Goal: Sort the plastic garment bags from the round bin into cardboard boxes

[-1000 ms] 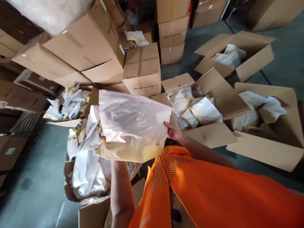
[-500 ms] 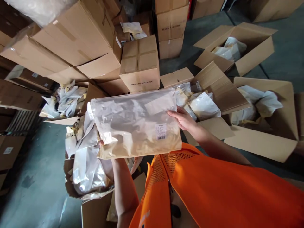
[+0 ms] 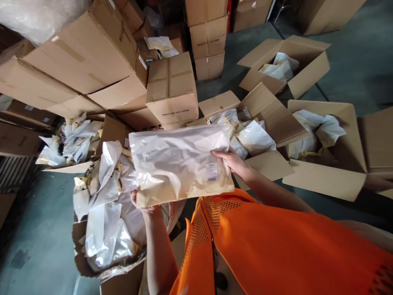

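A plastic garment bag [image 3: 181, 162], clear to whitish with something pale yellow inside its lower part, is held up in front of my orange vest. A white barcode label [image 3: 211, 172] sits near its right side. My left hand [image 3: 144, 203] grips the lower left corner, its fingers partly hidden beneath the bag. On the right edge, my right hand [image 3: 231, 159] pinches the plastic with the thumb lying over the front. Behind the bag to the left, an open carton [image 3: 78, 241] overflows with crumpled white bags [image 3: 106, 229].
Open cartons with white packages stand to the right, including a near one [image 3: 270, 164], a far one [image 3: 307, 53] and another [image 3: 328, 180]. A taped carton [image 3: 172, 88] stands ahead. Large stacked cartons [image 3: 82, 45] rise at the left. Another carton of bags [image 3: 113, 133] lies below them.
The bag has tilted slightly and its label now sits closer to the right edge. More of my left hand shows at the lower corner. The camera view has turned a little to the right.
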A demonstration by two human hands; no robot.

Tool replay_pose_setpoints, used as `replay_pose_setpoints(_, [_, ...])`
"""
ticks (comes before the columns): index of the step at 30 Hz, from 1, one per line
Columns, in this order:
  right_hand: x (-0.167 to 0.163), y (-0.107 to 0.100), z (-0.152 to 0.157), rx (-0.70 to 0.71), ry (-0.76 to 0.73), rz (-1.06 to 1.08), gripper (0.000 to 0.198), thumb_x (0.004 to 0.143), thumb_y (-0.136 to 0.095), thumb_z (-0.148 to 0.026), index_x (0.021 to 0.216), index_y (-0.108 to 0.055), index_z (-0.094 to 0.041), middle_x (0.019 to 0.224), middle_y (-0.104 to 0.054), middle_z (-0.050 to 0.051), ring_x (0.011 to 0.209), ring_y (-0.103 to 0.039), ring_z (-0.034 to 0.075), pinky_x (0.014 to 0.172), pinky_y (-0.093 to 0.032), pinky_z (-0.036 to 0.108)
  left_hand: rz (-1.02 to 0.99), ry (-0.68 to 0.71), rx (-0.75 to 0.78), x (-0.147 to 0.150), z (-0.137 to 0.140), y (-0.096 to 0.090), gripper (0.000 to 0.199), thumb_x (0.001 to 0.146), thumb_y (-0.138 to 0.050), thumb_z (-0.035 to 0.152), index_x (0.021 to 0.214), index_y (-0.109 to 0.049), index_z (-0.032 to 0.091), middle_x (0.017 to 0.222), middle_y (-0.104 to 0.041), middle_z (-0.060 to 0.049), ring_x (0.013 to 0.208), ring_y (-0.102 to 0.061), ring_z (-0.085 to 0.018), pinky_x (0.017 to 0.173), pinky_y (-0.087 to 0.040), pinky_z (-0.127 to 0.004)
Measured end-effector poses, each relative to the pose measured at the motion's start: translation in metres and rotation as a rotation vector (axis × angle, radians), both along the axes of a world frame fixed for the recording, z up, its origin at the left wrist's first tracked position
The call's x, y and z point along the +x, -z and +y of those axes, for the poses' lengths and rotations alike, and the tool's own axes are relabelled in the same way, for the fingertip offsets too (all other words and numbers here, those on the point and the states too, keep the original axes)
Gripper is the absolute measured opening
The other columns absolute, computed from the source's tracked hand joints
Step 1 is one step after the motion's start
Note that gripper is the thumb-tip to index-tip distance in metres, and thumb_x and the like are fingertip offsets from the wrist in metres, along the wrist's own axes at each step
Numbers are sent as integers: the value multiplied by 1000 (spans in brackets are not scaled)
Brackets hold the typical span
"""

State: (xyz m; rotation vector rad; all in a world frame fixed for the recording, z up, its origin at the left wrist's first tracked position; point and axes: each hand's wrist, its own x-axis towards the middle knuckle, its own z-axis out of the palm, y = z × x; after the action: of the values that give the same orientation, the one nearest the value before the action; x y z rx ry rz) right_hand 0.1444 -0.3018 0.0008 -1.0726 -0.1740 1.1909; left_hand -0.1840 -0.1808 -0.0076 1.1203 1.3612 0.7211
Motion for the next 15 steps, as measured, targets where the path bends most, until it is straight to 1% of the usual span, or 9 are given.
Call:
replay_pose_setpoints(2, [13, 7, -4, -17, 88, -29, 47, 39, -96, -34, 74, -67, -22, 69, -71, -3, 63, -68, 18, 64, -59, 29, -203, -11, -60, 7, -6, -2, 67, 65, -44, 90, 76, -64, 27, 92, -76, -2, 124, -61, -31, 96, -53, -52])
replay_pose_setpoints(4, [26, 11, -9, -15, 158, -68, 46, 40, -96, -34, 72, -66, -22, 69, -71, -3, 65, -68, 17, 67, -59, 29, -468, 14, -151, 17, -14, -3, 58, 68, -54, 83, 68, -59, 26, 90, -74, -3, 117, -63, -33, 98, -51, -59])
replay_pose_setpoints(6, [36, 13, -13, -2, 207, -97, 45, 41, -96, -33, 72, -65, -21, 72, -71, -3, 67, -68, 16, 69, -58, 29, -652, 25, -213, 27, -19, -2, 55, 68, -62, 78, 63, -53, 24, 85, -71, -3, 105, -66, -33, 99, -48, -65])
replay_pose_setpoints(8, [40, 13, -14, 1, 220, -109, 45, 42, -95, -31, 74, -65, -22, 74, -72, -3, 68, -67, 15, 69, -57, 29, -721, 2, -241, 38, -24, 2, 54, 69, -64, 75, 64, -53, 23, 82, -69, -3, 99, -67, -33, 99, -47, -67])
replay_pose_setpoints(9, [39, 13, -14, -3, 213, -108, 44, 43, -95, -31, 74, -64, -22, 75, -71, -4, 67, -67, 15, 68, -56, 29, -728, -24, -240, 43, -27, 4, 52, 71, -64, 74, 66, -55, 23, 81, -68, -4, 101, -66, -33, 99, -48, -66])
replay_pose_setpoints(12, [28, 13, -8, -33, 153, -117, 43, 46, -94, -33, 73, -63, -23, 73, -70, -3, 66, -66, 16, 63, -55, 29, -693, -140, -198, 63, -45, 14, 44, 80, -60, 69, 78, -63, 25, 88, -71, -4, 118, -62, -33, 104, -48, -55])
replay_pose_setpoints(13, [21, 13, -5, -48, 120, -122, 42, 47, -93, -34, 74, -63, -23, 72, -70, -3, 65, -67, 17, 62, -55, 30, -683, -187, -193, 70, -56, 17, 43, 82, -59, 68, 82, -65, 25, 93, -73, -5, 123, -60, -32, 106, -48, -51])
replay_pose_setpoints(15, [1, 15, 0, -77, 20, -134, 42, 47, -93, -36, 75, -64, -24, 72, -71, -2, 65, -67, 19, 60, -55, 31, -701, -272, -231, 83, -80, 24, 43, 83, -59, 66, 90, -68, 24, 105, -74, -8, 129, -57, -32, 109, -46, -48])
